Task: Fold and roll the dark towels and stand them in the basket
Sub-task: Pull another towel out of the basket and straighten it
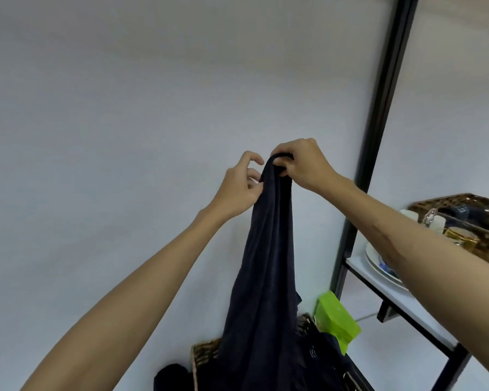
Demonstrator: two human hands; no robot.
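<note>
A dark navy towel (266, 277) hangs long and bunched in front of the pale wall. My right hand (302, 165) grips its top end, held high. My left hand (239, 184) is beside it on the left, thumb and fingertips pinching the towel's edge just below the top, the other fingers spread. Under the hanging towel a woven basket (203, 352) stands at the bottom, mostly hidden by the cloth. A dark rolled towel (171, 376) shows just left of the basket. More dark cloth (322, 356) lies in the basket on the right.
A black metal shelf frame (378, 136) rises at the right, with a white shelf (390, 294) carrying stacked plates (378, 263), jars and a second woven basket (463, 204). A green packet (336, 317) stands beside the lower basket.
</note>
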